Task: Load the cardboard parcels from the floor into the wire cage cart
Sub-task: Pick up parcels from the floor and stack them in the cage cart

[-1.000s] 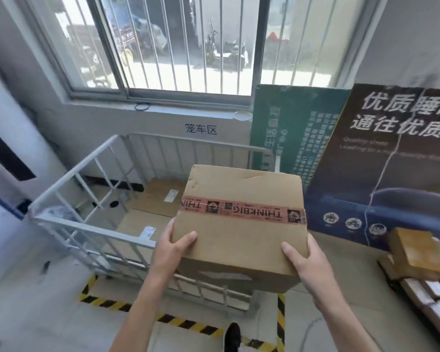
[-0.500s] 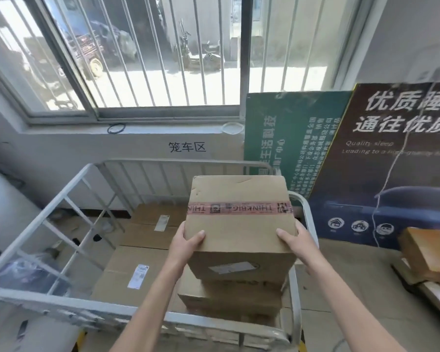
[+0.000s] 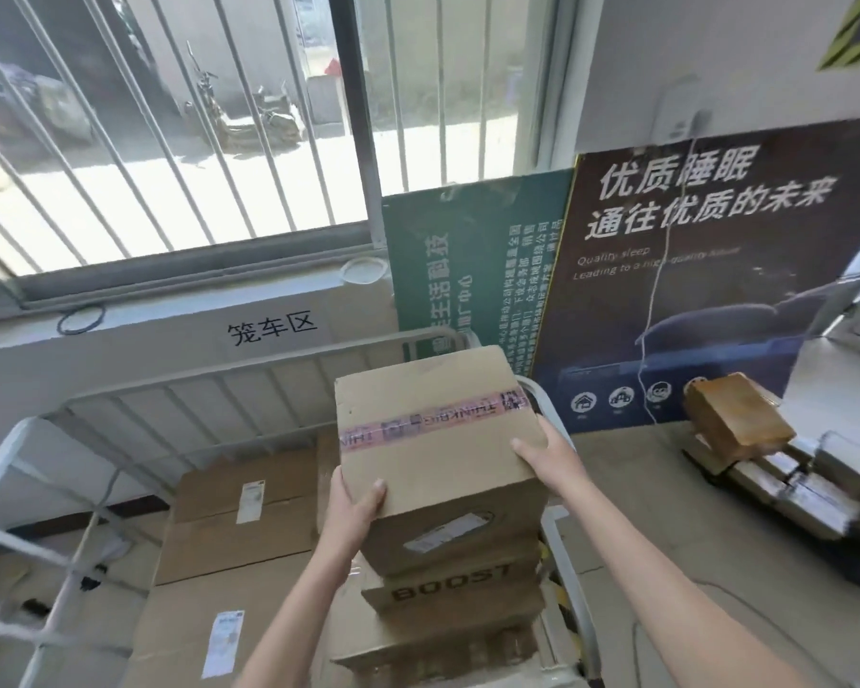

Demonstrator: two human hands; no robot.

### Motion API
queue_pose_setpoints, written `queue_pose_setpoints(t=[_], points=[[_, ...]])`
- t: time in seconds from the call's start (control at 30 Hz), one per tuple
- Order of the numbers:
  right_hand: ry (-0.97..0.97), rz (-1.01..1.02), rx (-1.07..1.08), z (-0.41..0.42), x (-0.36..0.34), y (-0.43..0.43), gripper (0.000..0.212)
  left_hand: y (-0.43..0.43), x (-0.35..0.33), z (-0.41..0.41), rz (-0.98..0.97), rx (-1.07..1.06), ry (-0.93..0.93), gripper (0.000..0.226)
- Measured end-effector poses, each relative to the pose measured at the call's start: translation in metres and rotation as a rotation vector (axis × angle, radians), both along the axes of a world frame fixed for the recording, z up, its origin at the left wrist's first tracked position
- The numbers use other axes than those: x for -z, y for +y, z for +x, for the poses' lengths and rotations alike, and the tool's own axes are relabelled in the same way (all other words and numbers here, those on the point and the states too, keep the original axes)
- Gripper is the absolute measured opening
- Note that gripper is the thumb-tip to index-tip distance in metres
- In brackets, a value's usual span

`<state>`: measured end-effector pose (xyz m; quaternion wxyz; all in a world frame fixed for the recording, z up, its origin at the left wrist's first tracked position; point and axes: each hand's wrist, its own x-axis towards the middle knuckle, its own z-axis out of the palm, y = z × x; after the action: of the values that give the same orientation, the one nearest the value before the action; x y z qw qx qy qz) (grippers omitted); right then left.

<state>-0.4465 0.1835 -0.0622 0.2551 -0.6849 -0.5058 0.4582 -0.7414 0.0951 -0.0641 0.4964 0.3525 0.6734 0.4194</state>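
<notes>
Moved into the cart (image 3: 249, 372), one taped parcel (image 3: 433, 439) tops one BOOST box (image 3: 448, 585); left hand (image 3: 351, 508) and right hand (image 3: 547, 454) grip it.

One view only: head-worn, wide-angle. Looks forward and down into the wire cage cart (image 3: 229, 414), facing the barred window (image 3: 209, 141) and the wall, with green poster (image 3: 472, 270) and dark poster (image 3: 716, 300) at right. Near range: taped parcel (image 3: 433, 439) at frame centre, left hand (image 3: 351, 508) and right hand (image 3: 542, 454) gripping its sides, forearms entering from the bottom edge. Window bars splay toward the frame edges; floor (image 3: 641, 489) shows at right.
</notes>
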Motion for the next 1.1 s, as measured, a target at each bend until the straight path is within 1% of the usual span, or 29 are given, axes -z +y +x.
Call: queue_pose_setpoints(t=[0.1,0.13,0.17,0.23,0.3,0.37,0.43,0.47,0.6,0.77,0.9,1.1], points=[[-0.095,-0.012,0.017,-0.002,0.0,-0.014,0.068,-0.011,0.003,-0.006,-0.035,0.059,0.001,0.056],[-0.106,-0.013,0.031,-0.004,-0.002,-0.018,0.068,-0.012,0.003,-0.009,-0.044,0.083,0.016,0.059],[-0.109,-0.008,0.044,-0.008,-0.005,-0.023,0.067,-0.011,0.003,-0.013,-0.05,0.098,0.071,0.062],[-0.104,0.007,0.077,-0.013,-0.013,-0.033,0.066,-0.006,-0.002,-0.015,-0.045,0.108,0.324,0.072],[-0.087,0.039,0.138,-0.014,-0.018,-0.048,0.065,0.0,-0.014,-0.002,0.095,0.13,0.556,0.073],[-0.085,0.067,0.203,-0.01,-0.025,-0.065,0.065,0.005,-0.029,0.025,0.264,0.221,0.635,0.069],[-0.102,0.087,0.262,0.003,-0.031,-0.089,0.064,0.003,-0.038,0.061,0.364,0.338,0.585,0.064],[-0.104,0.099,0.291,0.013,-0.033,-0.104,0.064,-0.001,-0.04,0.079,0.384,0.395,0.553,0.062],[-0.134,0.113,0.412,0.065,-0.041,-0.174,0.064,-0.028,-0.031,0.154,0.375,0.646,0.522,0.058],[-0.229,0.085,0.61,0.159,-0.037,-0.277,0.066,-0.08,-0.019,0.269,0.375,1.006,0.483,0.06],[-0.222,0.03,0.771,0.243,-0.021,-0.357,0.066,-0.133,-0.021,0.375,0.393,1.223,0.484,0.061],[-0.118,0.001,1.005,0.349,0.013,-0.472,0.063,-0.213,-0.008,0.518,0.316,1.458,0.447,0.06]])
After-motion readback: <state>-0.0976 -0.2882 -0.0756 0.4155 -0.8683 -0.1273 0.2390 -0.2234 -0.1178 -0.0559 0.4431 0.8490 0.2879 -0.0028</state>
